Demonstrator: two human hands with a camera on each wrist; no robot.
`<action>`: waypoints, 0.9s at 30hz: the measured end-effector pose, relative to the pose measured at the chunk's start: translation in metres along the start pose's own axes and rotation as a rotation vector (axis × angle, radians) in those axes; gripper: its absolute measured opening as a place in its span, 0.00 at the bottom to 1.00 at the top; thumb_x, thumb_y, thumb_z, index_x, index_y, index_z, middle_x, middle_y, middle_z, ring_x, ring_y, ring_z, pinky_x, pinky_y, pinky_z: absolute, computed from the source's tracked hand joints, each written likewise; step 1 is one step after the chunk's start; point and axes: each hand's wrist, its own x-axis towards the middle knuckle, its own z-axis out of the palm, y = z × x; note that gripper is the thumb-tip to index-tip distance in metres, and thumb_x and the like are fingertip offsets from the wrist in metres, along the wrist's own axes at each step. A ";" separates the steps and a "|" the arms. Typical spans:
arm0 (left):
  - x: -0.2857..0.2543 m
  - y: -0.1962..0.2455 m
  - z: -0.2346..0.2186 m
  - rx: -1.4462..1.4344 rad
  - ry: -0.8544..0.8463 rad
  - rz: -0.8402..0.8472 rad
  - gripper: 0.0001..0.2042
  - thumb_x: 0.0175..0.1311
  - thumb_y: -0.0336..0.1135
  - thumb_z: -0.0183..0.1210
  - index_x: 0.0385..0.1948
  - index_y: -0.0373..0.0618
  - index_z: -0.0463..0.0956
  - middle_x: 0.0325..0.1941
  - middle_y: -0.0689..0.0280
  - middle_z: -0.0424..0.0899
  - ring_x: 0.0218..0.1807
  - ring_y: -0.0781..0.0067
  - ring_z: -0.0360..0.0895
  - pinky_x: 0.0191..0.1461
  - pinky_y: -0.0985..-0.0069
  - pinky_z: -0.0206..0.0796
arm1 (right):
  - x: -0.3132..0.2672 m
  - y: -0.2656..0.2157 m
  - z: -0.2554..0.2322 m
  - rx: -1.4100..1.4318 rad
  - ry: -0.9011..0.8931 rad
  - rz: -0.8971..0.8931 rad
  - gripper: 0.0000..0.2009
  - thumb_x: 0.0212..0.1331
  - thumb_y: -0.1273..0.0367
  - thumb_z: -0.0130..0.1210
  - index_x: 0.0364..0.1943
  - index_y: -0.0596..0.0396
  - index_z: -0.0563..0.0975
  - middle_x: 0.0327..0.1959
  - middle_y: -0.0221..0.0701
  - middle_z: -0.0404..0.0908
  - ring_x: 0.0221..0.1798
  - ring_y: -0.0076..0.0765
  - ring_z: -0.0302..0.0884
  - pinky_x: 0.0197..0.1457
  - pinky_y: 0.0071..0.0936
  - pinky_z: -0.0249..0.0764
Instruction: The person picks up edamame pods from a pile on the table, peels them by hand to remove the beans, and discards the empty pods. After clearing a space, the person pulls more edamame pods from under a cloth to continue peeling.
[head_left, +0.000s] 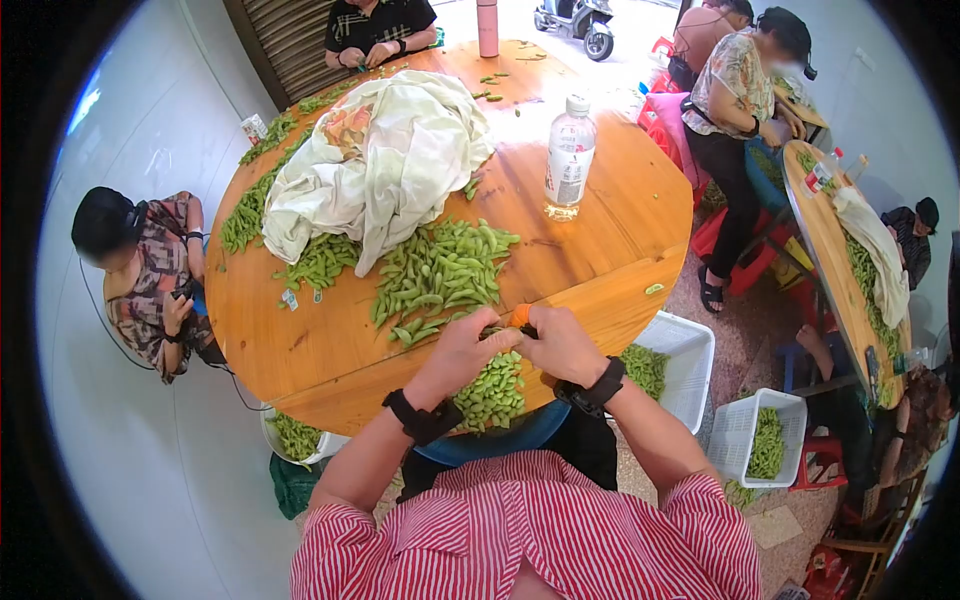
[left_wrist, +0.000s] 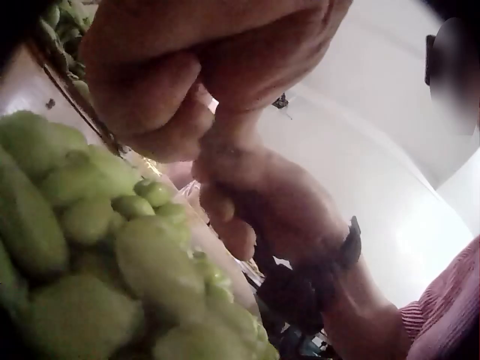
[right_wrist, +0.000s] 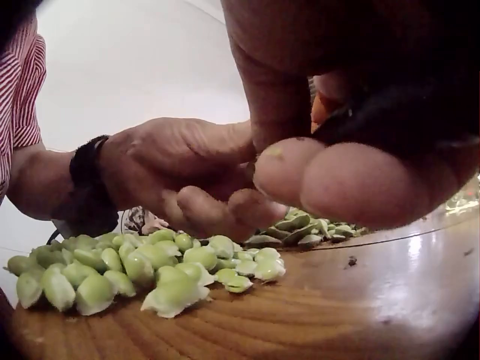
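In the head view, my left hand [head_left: 465, 350] and right hand [head_left: 560, 343] meet at the table's near edge, fingertips together. The fingers of the right hand curl around a dark thing [right_wrist: 405, 120] with an orange part [head_left: 519, 315]; I cannot tell its kind. The left thumb and fingers are bent together, and what they pinch is mostly hidden. Below both hands lies a heap of shelled green beans [head_left: 490, 392], also close up as pale green beans [right_wrist: 172, 266] in the right wrist view. Just beyond the hands spreads a pile of unshelled green pods [head_left: 445, 270].
On the round wooden table [head_left: 610, 260] lie a bunched white cloth [head_left: 400, 150] over pods, a clear bottle [head_left: 570, 160] and a pink flask [head_left: 487, 27]. White baskets [head_left: 690, 355] of pods stand on the floor at right. Other people sit around this table and a second one [head_left: 835, 235].
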 end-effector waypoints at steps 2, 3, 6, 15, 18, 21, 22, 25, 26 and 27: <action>0.001 -0.004 -0.002 -0.033 -0.039 -0.029 0.11 0.66 0.37 0.58 0.32 0.37 0.73 0.27 0.67 0.72 0.32 0.81 0.66 0.37 0.79 0.62 | 0.001 -0.003 -0.002 0.007 -0.012 0.004 0.11 0.54 0.66 0.58 0.32 0.64 0.77 0.26 0.54 0.77 0.33 0.61 0.77 0.37 0.47 0.72; 0.001 -0.004 -0.003 -0.085 -0.061 -0.048 0.12 0.65 0.37 0.59 0.33 0.36 0.74 0.28 0.66 0.73 0.33 0.80 0.67 0.37 0.79 0.63 | 0.001 -0.004 -0.003 0.014 -0.023 0.009 0.11 0.54 0.67 0.58 0.31 0.65 0.77 0.25 0.55 0.76 0.33 0.62 0.77 0.36 0.48 0.72; 0.005 -0.010 -0.005 -0.059 -0.061 0.020 0.12 0.65 0.37 0.59 0.36 0.34 0.75 0.28 0.65 0.75 0.33 0.77 0.70 0.38 0.78 0.64 | 0.000 -0.002 -0.001 -0.103 0.021 -0.006 0.12 0.53 0.68 0.57 0.27 0.67 0.76 0.24 0.55 0.76 0.32 0.63 0.76 0.36 0.49 0.71; -0.002 0.005 0.004 0.075 0.077 0.147 0.10 0.65 0.33 0.55 0.38 0.35 0.76 0.32 0.50 0.79 0.37 0.49 0.78 0.40 0.62 0.68 | -0.002 -0.006 0.003 -0.204 0.114 -0.070 0.12 0.53 0.66 0.57 0.24 0.65 0.76 0.24 0.53 0.77 0.31 0.61 0.77 0.36 0.50 0.73; -0.001 0.000 0.005 0.065 0.059 0.131 0.10 0.65 0.32 0.53 0.40 0.34 0.75 0.33 0.48 0.80 0.37 0.47 0.78 0.41 0.62 0.68 | 0.000 -0.005 0.008 -0.260 0.122 -0.085 0.12 0.53 0.65 0.57 0.23 0.64 0.76 0.23 0.51 0.77 0.30 0.60 0.77 0.35 0.50 0.73; -0.002 -0.003 0.006 0.125 0.083 0.172 0.10 0.64 0.30 0.53 0.41 0.34 0.74 0.34 0.47 0.80 0.37 0.46 0.78 0.41 0.62 0.69 | -0.001 -0.008 0.009 -0.248 0.129 -0.071 0.12 0.53 0.66 0.57 0.23 0.63 0.76 0.23 0.50 0.77 0.30 0.59 0.78 0.34 0.50 0.73; -0.003 -0.003 0.006 0.160 0.110 0.209 0.10 0.63 0.29 0.52 0.41 0.34 0.75 0.34 0.47 0.80 0.37 0.46 0.79 0.41 0.63 0.69 | -0.001 -0.007 0.009 -0.248 0.127 -0.073 0.12 0.53 0.66 0.57 0.23 0.63 0.76 0.23 0.50 0.77 0.30 0.59 0.78 0.34 0.50 0.73; -0.005 0.002 0.003 0.043 0.095 0.116 0.10 0.60 0.27 0.52 0.41 0.33 0.75 0.35 0.46 0.81 0.37 0.47 0.79 0.43 0.64 0.70 | -0.001 -0.005 0.008 -0.176 0.117 -0.030 0.11 0.53 0.66 0.57 0.23 0.62 0.76 0.23 0.49 0.78 0.30 0.59 0.78 0.34 0.51 0.73; -0.005 -0.001 0.003 0.042 0.097 0.116 0.10 0.60 0.27 0.52 0.41 0.33 0.75 0.35 0.46 0.81 0.37 0.47 0.79 0.43 0.64 0.70 | -0.002 -0.006 0.008 -0.178 0.131 -0.065 0.11 0.53 0.66 0.58 0.24 0.63 0.76 0.23 0.51 0.76 0.29 0.60 0.76 0.32 0.49 0.72; -0.004 -0.005 0.003 0.022 0.101 0.099 0.10 0.59 0.26 0.51 0.40 0.33 0.75 0.31 0.51 0.80 0.34 0.58 0.77 0.39 0.67 0.69 | -0.003 -0.007 0.008 -0.180 0.145 -0.098 0.11 0.52 0.67 0.58 0.24 0.64 0.75 0.22 0.52 0.75 0.27 0.60 0.75 0.30 0.48 0.70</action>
